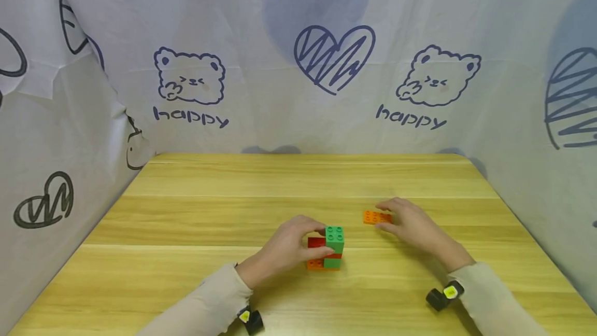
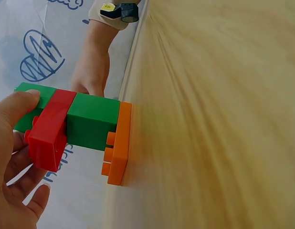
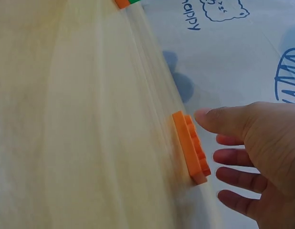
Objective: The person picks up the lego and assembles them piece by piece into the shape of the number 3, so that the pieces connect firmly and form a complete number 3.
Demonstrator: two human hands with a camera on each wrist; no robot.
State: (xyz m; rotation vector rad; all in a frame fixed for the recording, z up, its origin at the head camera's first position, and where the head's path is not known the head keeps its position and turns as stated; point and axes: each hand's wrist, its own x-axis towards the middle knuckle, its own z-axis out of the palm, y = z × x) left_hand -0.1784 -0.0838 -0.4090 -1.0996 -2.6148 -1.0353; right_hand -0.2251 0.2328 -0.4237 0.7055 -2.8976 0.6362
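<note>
Wood-grain bench [image 1: 224, 180], seen from above. Near its middle a brick stack [image 1: 337, 243] stands upright: orange base, then green, red and green. At the stack's nine o'clock, the left hand [image 1: 289, 244] pinches the upper bricks in its grip, thumb on the top green one. Farther off, toward two o'clock, a loose orange brick [image 1: 370, 217] lies studs up. At that brick's three o'clock, the right hand [image 1: 412, 223] has its grip spread; contact cannot be told. Beyond, at twelve o'clock, hangs white cloth [image 1: 266, 118] bearing hearts and bears.
</note>
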